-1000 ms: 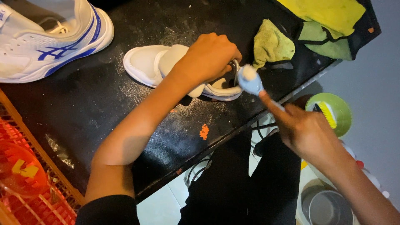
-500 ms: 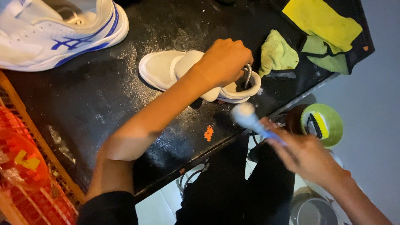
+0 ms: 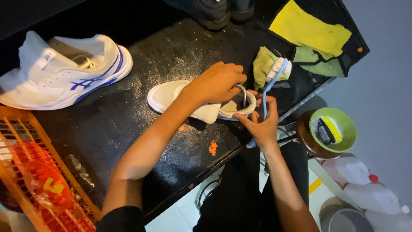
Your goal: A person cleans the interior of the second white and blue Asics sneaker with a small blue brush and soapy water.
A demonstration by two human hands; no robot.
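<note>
An orange crate sits at the near left edge of the black desk, with a white-and-blue sneaker beyond it. At the middle, the left hand grips a white shoe lying on the desk. The right hand touches the shoe's heel and holds a blue brush, bristles up. Farther right lie green and yellow cloths, and a green bowl stands off the desk.

Orange crate (left), green bowl
</note>
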